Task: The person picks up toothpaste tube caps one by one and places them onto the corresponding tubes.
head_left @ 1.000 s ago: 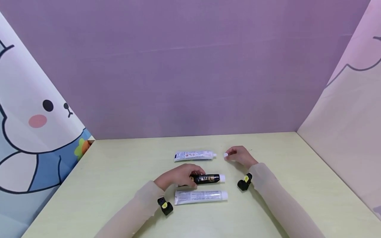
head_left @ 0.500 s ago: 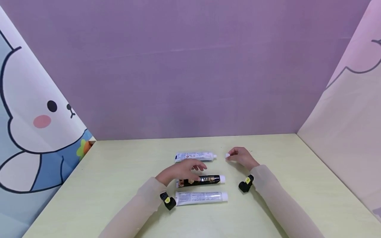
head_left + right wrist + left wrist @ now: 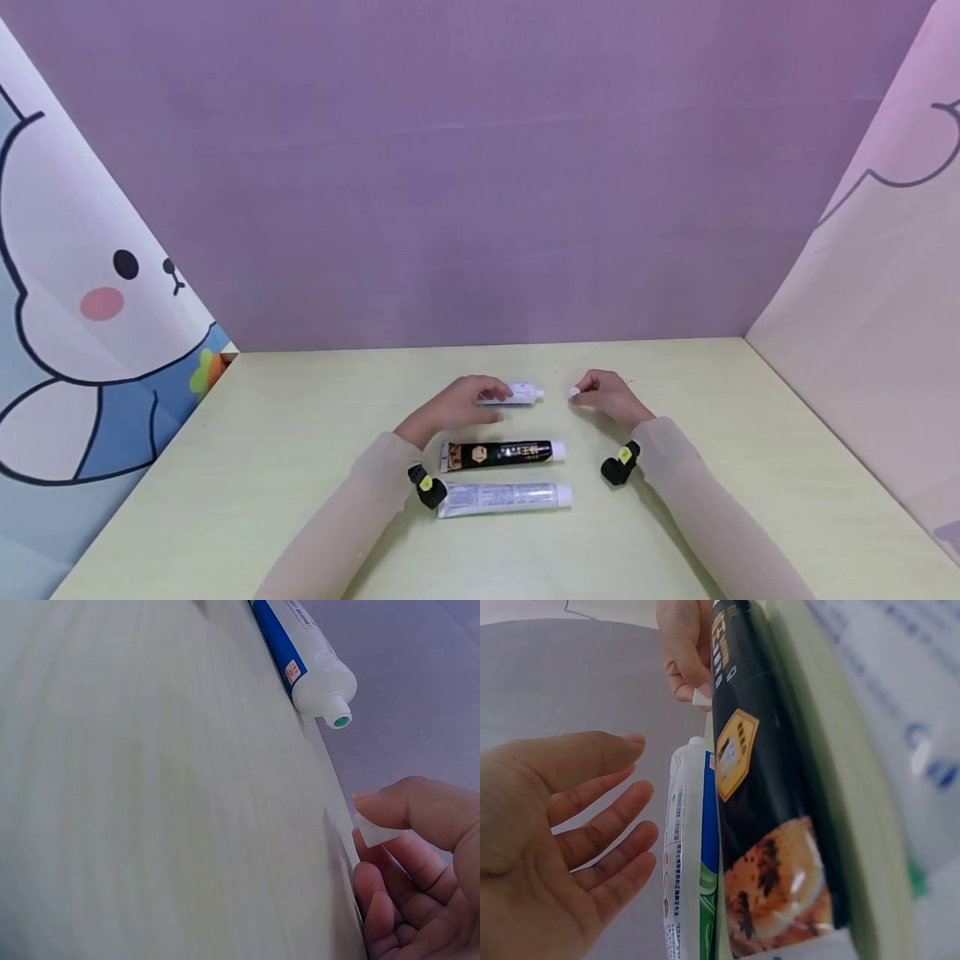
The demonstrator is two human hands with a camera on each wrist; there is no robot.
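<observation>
My right hand [image 3: 611, 397] pinches a small white cap [image 3: 377, 832] between thumb and index finger, low over the tabletop at the back right. Pointing toward it is an uncapped white and blue toothpaste tube [image 3: 306, 664], its nozzle showing a green opening in the right wrist view. My left hand [image 3: 452, 405] reaches over the tail half of that tube and partly hides it in the head view. Its fingers are spread and loosely bent, with nothing between them in the left wrist view. A black toothpaste tube [image 3: 517, 452] with a white cap lies just nearer.
Nearest on the pale tabletop [image 3: 225, 500] lies another white toothpaste tube [image 3: 502, 497], capped and parallel to the black one. A purple wall [image 3: 480, 183] stands behind the table, with printed panels [image 3: 60, 400] along the left and right sides.
My left hand has let go of the black toothpaste tube and moved away from me to the uncapped tube. The right hand keeps pinching the cap, nearly still.
</observation>
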